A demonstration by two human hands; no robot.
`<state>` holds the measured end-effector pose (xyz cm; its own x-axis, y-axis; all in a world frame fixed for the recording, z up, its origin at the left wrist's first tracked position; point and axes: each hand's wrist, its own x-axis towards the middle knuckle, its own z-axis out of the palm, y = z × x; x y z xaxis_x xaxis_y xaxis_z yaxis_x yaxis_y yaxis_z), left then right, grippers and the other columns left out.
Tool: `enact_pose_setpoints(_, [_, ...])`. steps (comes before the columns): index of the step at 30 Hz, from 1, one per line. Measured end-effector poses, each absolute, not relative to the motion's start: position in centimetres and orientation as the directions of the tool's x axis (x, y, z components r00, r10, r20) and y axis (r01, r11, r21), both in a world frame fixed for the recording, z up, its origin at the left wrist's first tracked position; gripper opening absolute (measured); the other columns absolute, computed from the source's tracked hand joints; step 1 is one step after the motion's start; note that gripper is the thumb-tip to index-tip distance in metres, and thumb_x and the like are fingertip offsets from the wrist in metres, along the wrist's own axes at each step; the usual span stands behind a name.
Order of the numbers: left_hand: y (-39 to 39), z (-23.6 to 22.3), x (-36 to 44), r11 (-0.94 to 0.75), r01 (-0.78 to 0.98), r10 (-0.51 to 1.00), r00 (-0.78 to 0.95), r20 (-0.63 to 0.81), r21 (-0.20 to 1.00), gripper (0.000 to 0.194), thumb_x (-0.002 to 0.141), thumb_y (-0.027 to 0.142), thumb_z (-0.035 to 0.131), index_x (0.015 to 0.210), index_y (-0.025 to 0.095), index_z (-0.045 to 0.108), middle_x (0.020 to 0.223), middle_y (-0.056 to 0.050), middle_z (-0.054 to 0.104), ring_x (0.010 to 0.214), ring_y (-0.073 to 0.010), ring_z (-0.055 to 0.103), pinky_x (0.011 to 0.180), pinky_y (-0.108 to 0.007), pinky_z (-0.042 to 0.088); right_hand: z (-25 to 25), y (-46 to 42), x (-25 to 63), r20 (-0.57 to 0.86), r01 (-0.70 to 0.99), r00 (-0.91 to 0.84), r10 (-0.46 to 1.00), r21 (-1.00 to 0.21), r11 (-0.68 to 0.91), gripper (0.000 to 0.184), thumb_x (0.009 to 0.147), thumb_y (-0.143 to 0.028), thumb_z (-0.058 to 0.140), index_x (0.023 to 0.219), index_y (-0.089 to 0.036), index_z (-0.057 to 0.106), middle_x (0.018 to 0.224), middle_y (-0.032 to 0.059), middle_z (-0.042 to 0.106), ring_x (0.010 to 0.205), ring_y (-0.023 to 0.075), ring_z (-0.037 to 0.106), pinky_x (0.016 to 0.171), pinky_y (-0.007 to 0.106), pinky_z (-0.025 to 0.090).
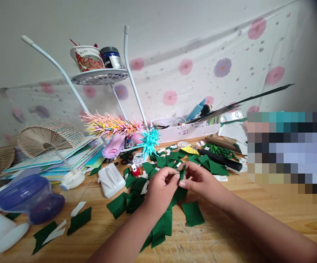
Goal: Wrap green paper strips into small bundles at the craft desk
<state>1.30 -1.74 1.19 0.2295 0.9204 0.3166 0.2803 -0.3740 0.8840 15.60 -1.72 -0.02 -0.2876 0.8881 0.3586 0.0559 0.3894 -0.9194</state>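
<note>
Over the middle of the table, my left hand [162, 184] and my right hand [199, 179] meet with fingertips pinched on a small, folded or rolled piece of green crepe paper [182, 172]. Part of it is hidden by the fingers. Cut squares of the same dark green paper lie under and around both hands, including a single square [193, 213] below the right hand. Behind the hands stands a turquoise spiky flower head [149, 141], with a pink, orange and yellow spiky spray [111, 125] to its left.
At left are a purple plastic container [29, 197], a white box [111, 180] and a folding fan [48, 137] on papers. A metal rack [100, 77] rises behind, holding a paper tub and jar. Dark thin rods [237, 102] cross a white box [185, 133] at back right.
</note>
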Motion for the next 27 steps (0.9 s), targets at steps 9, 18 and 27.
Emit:
enact_pose_setpoints(9, [-2.3, 1.9, 1.9, -0.187, -0.029, 0.968, 0.167, 0.189, 0.982, 0.011, 0.071, 0.026, 0.052, 0.074, 0.016, 0.055, 0.063, 0.003, 0.048, 0.057, -0.0079, 0.043, 0.053, -0.018, 0.037, 0.9, -1.9, 15.7, 0.291, -0.218, -0.218, 0.932, -0.945, 0.244, 0.030, 0.066, -0.025, 0.057, 0.090, -0.023, 0.040, 0.064, -0.0047, 0.044, 0.055, 0.0090, 0.042, 0.045, 0.019, 0.031])
enact_pose_setpoints(18, [-1.7, 1.9, 1.3, -0.084, -0.166, 0.982, 0.154, 0.110, 0.982, 0.013, 0.065, 0.027, 0.056, 0.069, 0.015, 0.055, 0.063, 0.001, 0.049, 0.060, -0.0096, 0.047, 0.053, -0.020, 0.039, 0.8, -1.8, 16.6, 0.290, -0.178, -0.256, 0.922, -0.952, 0.250, 0.016, 0.072, -0.019, 0.047, 0.086, -0.020, 0.056, 0.058, -0.0023, 0.052, 0.055, 0.0101, 0.050, 0.049, 0.021, 0.036])
enact_pose_setpoints(27, [-0.7, 1.4, 0.7, -0.122, -0.024, 0.970, 0.209, 0.124, 0.992, 0.013, 0.068, 0.028, 0.053, 0.069, 0.015, 0.054, 0.062, 0.003, 0.048, 0.058, -0.0085, 0.045, 0.054, -0.019, 0.037, 0.8, -1.7, 16.6, 0.251, -0.141, -0.240, 0.938, -0.965, 0.223, 0.009, 0.069, -0.022, 0.056, 0.075, -0.017, 0.052, 0.059, -0.0031, 0.052, 0.058, 0.0103, 0.052, 0.050, 0.021, 0.039])
